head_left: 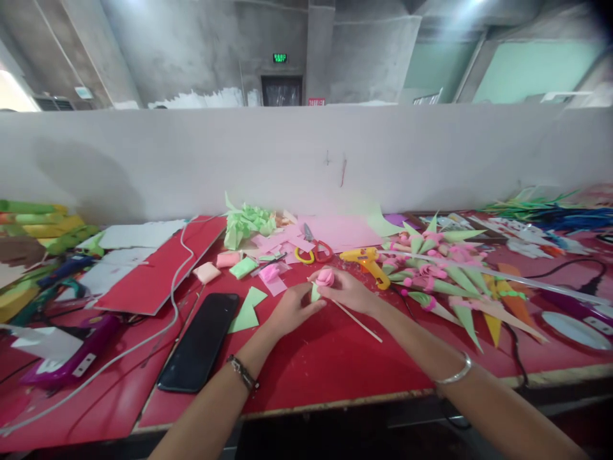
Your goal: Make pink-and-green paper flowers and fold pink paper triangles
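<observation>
Just above the red tabletop, a pink paper rose (325, 277) sits between my two hands, with a light green paper piece (315, 293) at its base. A thin pale stick (360, 323) slants from it down to the right. My right hand (353, 291) has its fingers closed round the rose. From the other side, my left hand (293, 310) is closed at the rose's base, its fingertips partly hidden. Beyond my hands lie scissors (322, 251) with red and yellow handles. A yellow glue gun (368, 262) lies past my right hand.
A black phone (198, 342) and green paper pieces (248, 311) lie left of my hands. Finished paper flowers (431, 268) are heaped at the right. Crepe bundles (207, 273), pink sheets (352, 230) and a white cable (175, 287) lie further back. A grey partition (268, 160) stands behind.
</observation>
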A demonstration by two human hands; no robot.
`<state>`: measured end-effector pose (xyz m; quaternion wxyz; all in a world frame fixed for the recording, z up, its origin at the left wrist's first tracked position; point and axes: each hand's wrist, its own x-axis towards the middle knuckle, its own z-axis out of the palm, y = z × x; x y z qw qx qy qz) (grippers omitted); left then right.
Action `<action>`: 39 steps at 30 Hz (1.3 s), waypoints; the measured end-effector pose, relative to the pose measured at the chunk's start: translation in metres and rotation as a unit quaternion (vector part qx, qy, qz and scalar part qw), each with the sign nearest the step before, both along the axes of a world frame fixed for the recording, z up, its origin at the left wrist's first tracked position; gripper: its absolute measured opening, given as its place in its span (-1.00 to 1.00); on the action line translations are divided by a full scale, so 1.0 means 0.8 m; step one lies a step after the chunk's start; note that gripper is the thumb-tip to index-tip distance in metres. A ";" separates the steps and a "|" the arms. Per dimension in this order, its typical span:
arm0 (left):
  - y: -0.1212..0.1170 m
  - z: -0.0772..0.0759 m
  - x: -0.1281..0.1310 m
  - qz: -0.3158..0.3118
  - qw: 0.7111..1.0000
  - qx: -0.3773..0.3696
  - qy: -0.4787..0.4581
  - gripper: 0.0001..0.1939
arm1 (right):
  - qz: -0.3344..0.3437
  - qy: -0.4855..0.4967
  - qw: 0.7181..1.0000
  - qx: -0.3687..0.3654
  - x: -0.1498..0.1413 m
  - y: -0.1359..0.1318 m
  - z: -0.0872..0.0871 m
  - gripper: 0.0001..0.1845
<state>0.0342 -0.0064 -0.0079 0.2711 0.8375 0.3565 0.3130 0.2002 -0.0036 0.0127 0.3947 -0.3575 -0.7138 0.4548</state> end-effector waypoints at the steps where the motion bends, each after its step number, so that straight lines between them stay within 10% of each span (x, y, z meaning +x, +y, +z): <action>1: 0.001 -0.001 -0.001 0.005 1.000 -0.002 -0.008 -0.65 | 0.007 -0.009 1.000 -0.002 0.000 0.002 0.001 -0.75; 39: -0.002 0.002 -0.005 -0.052 0.984 -0.172 -0.006 -0.70 | -0.050 0.161 0.979 -0.112 -0.017 -0.011 -0.016 -0.72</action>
